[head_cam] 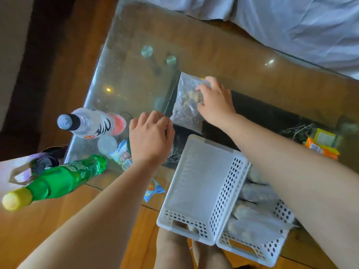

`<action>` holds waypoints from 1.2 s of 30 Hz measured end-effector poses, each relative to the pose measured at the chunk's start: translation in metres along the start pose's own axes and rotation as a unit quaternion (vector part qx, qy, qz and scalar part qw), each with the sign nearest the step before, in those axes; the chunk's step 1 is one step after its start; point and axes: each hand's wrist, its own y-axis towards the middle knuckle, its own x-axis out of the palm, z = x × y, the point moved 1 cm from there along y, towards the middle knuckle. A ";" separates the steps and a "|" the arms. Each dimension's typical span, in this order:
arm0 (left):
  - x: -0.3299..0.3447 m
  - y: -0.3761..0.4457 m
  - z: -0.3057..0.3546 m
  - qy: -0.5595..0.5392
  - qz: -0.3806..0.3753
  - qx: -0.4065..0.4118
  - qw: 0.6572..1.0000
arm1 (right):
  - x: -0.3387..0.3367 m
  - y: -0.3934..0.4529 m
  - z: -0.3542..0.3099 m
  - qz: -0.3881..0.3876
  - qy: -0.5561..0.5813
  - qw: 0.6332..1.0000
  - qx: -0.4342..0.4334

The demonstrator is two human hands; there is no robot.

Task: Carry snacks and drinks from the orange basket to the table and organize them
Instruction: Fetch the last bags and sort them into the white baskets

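while the right hand is pressing its fingertips down on the clear bag of nuts out toward the middle of the glass table, the left hand is hovering just beside the bag's near corner, loosely curled and grasping nothing. the right grip is pinching or pinning the bag's right edge; i cannot tell which. to do this well, the bag is probably needing a flat, even settle, squared with the table's edges, sliding rather than dropping. near the left edge a clear bottle and a green bottle are standing, with a snack packet between them. at the near edge an empty white basket is sitting, touching a second white basket that is holding pale wrapped packets.
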 end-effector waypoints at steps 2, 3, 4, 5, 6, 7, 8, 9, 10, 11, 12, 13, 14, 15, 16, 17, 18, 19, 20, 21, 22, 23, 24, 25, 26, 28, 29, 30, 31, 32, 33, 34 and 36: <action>-0.001 0.001 0.001 0.005 -0.007 0.001 1.000 | 0.001 0.023 0.004 -0.052 -0.027 0.998 0.035; -0.002 0.001 0.001 0.007 -0.009 0.003 1.000 | 0.001 0.031 0.007 -0.086 -0.036 0.995 0.048; -0.002 0.001 0.001 0.007 -0.011 0.006 1.000 | 0.001 0.037 0.009 -0.123 -0.041 0.990 0.055; -0.002 0.001 0.001 0.007 -0.013 0.007 1.000 | 0.000 0.041 0.011 -0.154 -0.037 0.986 0.060; -0.003 0.002 0.000 0.006 -0.016 0.007 1.000 | -0.001 0.042 0.012 -0.163 -0.019 0.984 0.062; -0.003 0.002 0.000 0.007 -0.020 0.007 1.000 | -0.002 0.040 0.014 -0.146 0.014 0.987 0.064; -0.003 0.003 0.000 0.010 -0.023 0.007 1.000 | -0.004 0.038 0.016 -0.106 0.062 0.990 0.067; -0.004 0.002 0.000 0.014 -0.027 0.007 1.000 | -0.007 0.032 0.017 -0.060 0.117 0.989 0.073; -0.004 0.002 0.000 0.019 -0.027 0.008 0.999 | -0.010 0.026 0.017 -0.023 0.169 0.982 0.081; -0.005 0.003 0.000 0.023 -0.026 0.008 0.999 | -0.013 0.018 0.017 -0.005 0.208 0.974 0.086; -0.005 0.002 0.000 0.024 -0.024 0.010 0.999 | -0.015 0.011 0.018 -0.001 0.236 0.967 0.093; -0.005 0.002 0.000 0.025 -0.022 0.012 0.999 | -0.018 0.003 0.019 -0.009 0.261 0.960 0.100; -0.004 0.002 0.000 0.025 -0.020 0.014 0.999 | -0.020 -0.004 0.019 -0.022 0.288 0.951 0.109; -0.004 0.002 0.000 0.024 -0.019 0.015 0.999 | -0.024 -0.011 0.020 -0.036 0.314 0.941 0.122; -0.003 0.002 -0.001 0.025 -0.018 0.015 0.999 | -0.027 -0.019 0.022 -0.042 0.337 0.931 0.135; -0.002 0.003 -0.002 0.026 -0.018 0.013 0.999 | -0.031 -0.028 0.024 -0.036 0.358 0.922 0.145; -0.001 0.003 -0.002 0.028 -0.017 0.011 0.999 | -0.035 -0.037 0.026 -0.019 0.377 0.913 0.153; -0.001 0.002 -0.001 0.029 -0.016 0.010 0.999 | -0.039 -0.047 0.028 0.003 0.398 0.903 0.162; 0.000 0.002 -0.001 0.028 -0.017 0.008 0.999 | -0.044 -0.058 0.030 0.027 0.421 0.891 0.168; 0.000 0.002 -0.001 0.026 -0.020 0.006 0.999 | -0.049 -0.069 0.032 0.052 0.444 0.878 0.169; 0.001 0.002 0.000 0.023 -0.025 0.003 0.999 | -0.055 -0.082 0.035 0.079 0.466 0.865 0.171; 0.000 0.002 0.000 0.024 -0.031 -0.002 0.999 | -0.063 -0.097 0.039 0.109 0.486 0.850 0.174; 0.000 0.001 0.000 0.027 -0.038 -0.009 0.999 | -0.071 -0.112 0.044 0.144 0.501 0.834 0.178; -0.001 0.001 0.001 0.032 -0.045 -0.019 0.998 | -0.081 -0.129 0.050 0.182 0.515 0.819 0.178; -0.003 0.000 0.005 0.033 -0.051 -0.032 0.998 | -0.089 -0.147 0.057 0.219 0.523 0.804 0.177; -0.009 -0.007 0.023 0.020 -0.052 -0.040 0.998 | -0.103 -0.185 0.071 0.274 0.540 0.777 0.174; -0.012 -0.014 0.039 0.008 -0.052 -0.022 0.998 | -0.107 -0.204 0.077 0.293 0.550 0.763 0.173; -0.016 -0.023 0.057 -0.007 -0.057 0.010 0.998 | -0.109 -0.223 0.082 0.308 0.559 0.750 0.173; -0.020 -0.035 0.077 -0.021 -0.067 0.051 0.996 | -0.109 -0.241 0.087 0.322 0.568 0.737 0.174; -0.023 -0.048 0.099 -0.034 -0.083 0.095 0.991 | -0.107 -0.260 0.091 0.337 0.574 0.725 0.177; -0.025 -0.063 0.120 -0.046 -0.100 0.136 0.985 | -0.104 -0.278 0.096 0.353 0.577 0.713 0.183; -0.026 -0.077 0.140 -0.056 -0.116 0.174 0.976 | -0.099 -0.297 0.100 0.371 0.576 0.703 0.192; -0.025 -0.105 0.176 -0.065 -0.147 0.243 0.957 | -0.088 -0.333 0.110 0.405 0.564 0.687 0.216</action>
